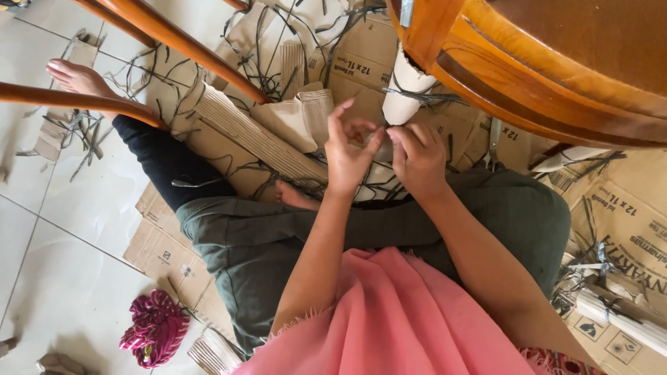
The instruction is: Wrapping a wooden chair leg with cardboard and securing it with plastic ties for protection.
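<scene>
Seen from above, a seated person on a tiled floor [76, 278] strewn with flattened cardboard [625, 222]; wooden chair seat [556, 62] far right; left hand [347, 149] and right hand [419, 156] meet mid-scene, fingertips pinching something too small to tell, near a white paper-wrapped chair leg [405, 90]

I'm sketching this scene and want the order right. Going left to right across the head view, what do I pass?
Bare foot → magenta woven bundle → left hand → right hand → white paper-wrapped rods.
</scene>
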